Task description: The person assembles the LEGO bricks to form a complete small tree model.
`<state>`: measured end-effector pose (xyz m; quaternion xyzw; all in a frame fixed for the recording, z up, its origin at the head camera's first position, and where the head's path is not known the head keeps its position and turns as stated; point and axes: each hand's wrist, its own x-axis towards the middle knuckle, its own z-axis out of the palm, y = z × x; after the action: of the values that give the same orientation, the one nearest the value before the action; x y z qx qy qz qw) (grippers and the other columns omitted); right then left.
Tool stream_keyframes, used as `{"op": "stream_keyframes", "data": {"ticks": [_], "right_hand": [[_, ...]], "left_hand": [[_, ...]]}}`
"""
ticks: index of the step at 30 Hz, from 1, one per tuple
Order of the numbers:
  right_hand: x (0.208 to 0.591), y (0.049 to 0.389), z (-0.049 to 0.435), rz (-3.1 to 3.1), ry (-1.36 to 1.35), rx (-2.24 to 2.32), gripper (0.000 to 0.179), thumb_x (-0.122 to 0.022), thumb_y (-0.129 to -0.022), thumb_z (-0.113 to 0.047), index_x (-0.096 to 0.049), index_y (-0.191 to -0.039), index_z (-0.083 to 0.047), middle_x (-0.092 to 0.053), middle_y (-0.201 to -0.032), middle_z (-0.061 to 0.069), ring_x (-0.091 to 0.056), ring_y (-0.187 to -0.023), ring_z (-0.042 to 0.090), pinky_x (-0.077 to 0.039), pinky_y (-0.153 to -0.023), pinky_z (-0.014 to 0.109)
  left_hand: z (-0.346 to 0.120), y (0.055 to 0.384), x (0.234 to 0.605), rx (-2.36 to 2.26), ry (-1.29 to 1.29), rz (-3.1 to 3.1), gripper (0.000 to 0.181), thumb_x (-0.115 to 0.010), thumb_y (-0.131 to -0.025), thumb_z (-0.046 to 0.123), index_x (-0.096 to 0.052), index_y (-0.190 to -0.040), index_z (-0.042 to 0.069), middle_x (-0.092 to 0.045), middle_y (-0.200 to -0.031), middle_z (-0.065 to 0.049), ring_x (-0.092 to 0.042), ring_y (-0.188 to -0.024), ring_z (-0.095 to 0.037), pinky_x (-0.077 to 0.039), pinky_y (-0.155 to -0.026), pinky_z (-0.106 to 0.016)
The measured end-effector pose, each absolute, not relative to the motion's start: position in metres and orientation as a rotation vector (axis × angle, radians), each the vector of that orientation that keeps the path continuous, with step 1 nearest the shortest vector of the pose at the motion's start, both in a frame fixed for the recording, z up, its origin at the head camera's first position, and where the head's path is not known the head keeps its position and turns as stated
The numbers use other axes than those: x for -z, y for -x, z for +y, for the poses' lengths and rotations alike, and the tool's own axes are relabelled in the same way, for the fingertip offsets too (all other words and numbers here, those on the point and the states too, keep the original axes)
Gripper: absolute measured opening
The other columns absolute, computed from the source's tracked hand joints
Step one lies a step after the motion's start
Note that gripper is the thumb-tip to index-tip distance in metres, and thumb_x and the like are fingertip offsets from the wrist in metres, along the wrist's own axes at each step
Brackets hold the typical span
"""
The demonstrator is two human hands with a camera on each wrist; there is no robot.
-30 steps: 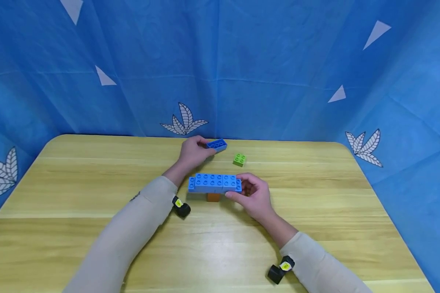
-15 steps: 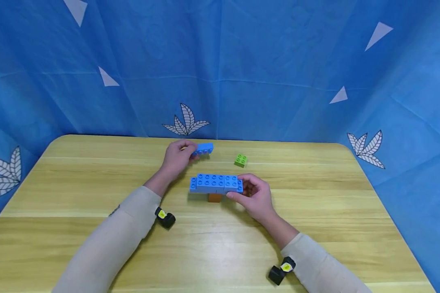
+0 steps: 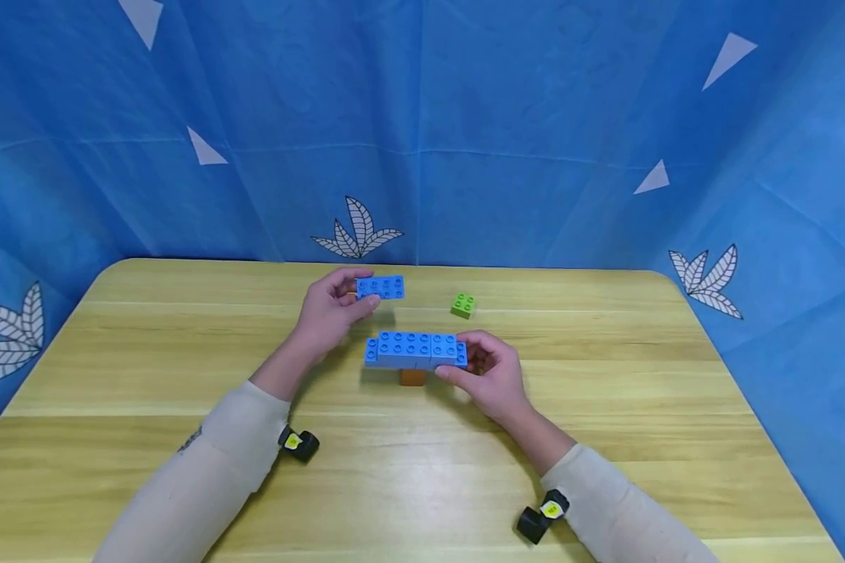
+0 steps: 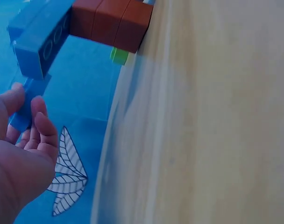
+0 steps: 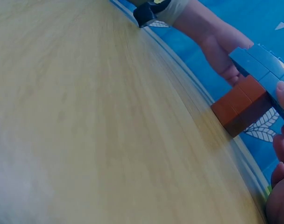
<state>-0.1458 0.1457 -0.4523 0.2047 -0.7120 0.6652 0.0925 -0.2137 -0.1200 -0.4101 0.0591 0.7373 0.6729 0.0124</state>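
My left hand (image 3: 327,313) pinches a blue building brick (image 3: 391,287) by its left end, studs facing up, raised above the back of the table. My right hand (image 3: 489,374) grips the right end of a blue brick beam (image 3: 404,349), thumb in front and fingers behind. That beam is two layers deep, with a lower layer poking out at both ends. A stack of brown bricks (image 4: 111,21) stands on the table and bears the beam near its middle. In the right wrist view the same brown stack (image 5: 241,105) shows beneath the blue bricks.
A small lime green brick (image 3: 463,306) with studs up lies behind the beam, right of the left hand's brick. The wooden table (image 3: 627,375) ends at a blue curtain (image 3: 535,117) at the back and sides.
My left hand has drawn back to the left and a little nearer with its blue brick, turning it from hollow underside up to studs up. My right hand keeps its grip on the beam.
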Motion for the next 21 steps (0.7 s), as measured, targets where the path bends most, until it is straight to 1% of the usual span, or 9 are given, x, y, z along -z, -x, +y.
{"op": "stream_keyframes", "data": {"ticks": [1, 3, 6, 10, 13, 17, 19, 21], "right_hand": [[0.448, 0.144, 0.145, -2.115, -0.610, -1.974, 0.037, -0.076, -0.072, 0.022, -0.066, -0.105, 0.011, -0.066, -0.087, 0.016, -0.058, -0.072, 0.017, -0.050, -0.060, 0.027], [0.441, 0.141, 0.144, -2.121, -0.614, -1.970, 0.035, -0.076, -0.073, 0.022, -0.065, -0.105, 0.012, -0.066, -0.087, 0.015, -0.057, -0.072, 0.016, -0.050, -0.060, 0.027], [0.432, 0.137, 0.143, -2.121, -0.622, -1.971, 0.034, -0.077, -0.074, 0.019, -0.065, -0.105, 0.013, -0.067, -0.087, 0.013, -0.057, -0.073, 0.016, -0.050, -0.061, 0.027], [0.430, 0.136, 0.142, -2.113, -0.622, -1.979, 0.034, -0.077, -0.074, 0.019, -0.065, -0.105, 0.013, -0.067, -0.088, 0.012, -0.057, -0.072, 0.017, -0.050, -0.060, 0.027], [0.431, 0.136, 0.143, -2.113, -0.615, -1.981, 0.035, -0.077, -0.074, 0.020, -0.065, -0.105, 0.012, -0.067, -0.087, 0.012, -0.057, -0.072, 0.016, -0.049, -0.060, 0.027], [0.431, 0.136, 0.142, -2.113, -0.618, -1.982, 0.034, -0.077, -0.074, 0.020, -0.065, -0.105, 0.013, -0.067, -0.087, 0.012, -0.057, -0.072, 0.016, -0.049, -0.060, 0.027], [0.430, 0.136, 0.142, -2.113, -0.621, -1.978, 0.034, -0.076, -0.074, 0.021, -0.064, -0.105, 0.013, -0.066, -0.086, 0.012, -0.056, -0.071, 0.016, -0.049, -0.060, 0.027], [0.430, 0.136, 0.142, -2.111, -0.623, -1.973, 0.034, -0.076, -0.073, 0.021, -0.064, -0.104, 0.014, -0.066, -0.085, 0.011, -0.056, -0.070, 0.015, -0.049, -0.059, 0.026]], "left_hand": [[-0.119, 0.211, 0.409, -2.101, -0.187, 2.286, 0.040, -0.073, -0.092, 0.004, -0.061, -0.130, 0.003, -0.062, -0.107, -0.015, -0.063, -0.084, -0.023, -0.056, -0.078, -0.038], [-0.118, 0.205, 0.406, -2.112, -0.195, 2.273, 0.038, -0.073, -0.093, 0.008, -0.062, -0.129, 0.003, -0.064, -0.109, -0.016, -0.065, -0.084, -0.025, -0.056, -0.079, -0.038], [-0.116, 0.197, 0.402, -2.120, -0.209, 2.270, 0.037, -0.075, -0.092, 0.012, -0.063, -0.126, 0.003, -0.067, -0.106, -0.016, -0.067, -0.086, -0.030, -0.056, -0.077, -0.033], [-0.115, 0.188, 0.397, -2.146, -0.288, 2.276, 0.038, -0.075, -0.092, 0.014, -0.063, -0.126, 0.003, -0.068, -0.099, -0.017, -0.067, -0.086, -0.037, -0.056, -0.075, -0.030], [-0.113, 0.183, 0.395, -2.100, -0.390, 2.388, 0.036, -0.075, -0.092, 0.017, -0.066, -0.124, 0.004, -0.065, -0.101, -0.012, -0.064, -0.085, -0.032, -0.054, -0.076, -0.029], [-0.109, 0.176, 0.390, -1.969, -0.533, 2.554, 0.031, -0.076, -0.091, 0.019, -0.071, -0.119, 0.007, -0.066, -0.101, -0.006, -0.058, -0.087, -0.023, -0.050, -0.079, -0.035], [-0.106, 0.173, 0.387, -1.917, -0.590, 2.568, 0.030, -0.078, -0.090, 0.020, -0.072, -0.117, 0.008, -0.068, -0.100, -0.003, -0.057, -0.091, -0.022, -0.049, -0.082, -0.041], [-0.104, 0.170, 0.385, -1.853, -0.624, 2.583, 0.031, -0.079, -0.089, 0.022, -0.073, -0.116, 0.009, -0.069, -0.102, 0.001, -0.057, -0.095, -0.020, -0.049, -0.084, -0.043]]}}
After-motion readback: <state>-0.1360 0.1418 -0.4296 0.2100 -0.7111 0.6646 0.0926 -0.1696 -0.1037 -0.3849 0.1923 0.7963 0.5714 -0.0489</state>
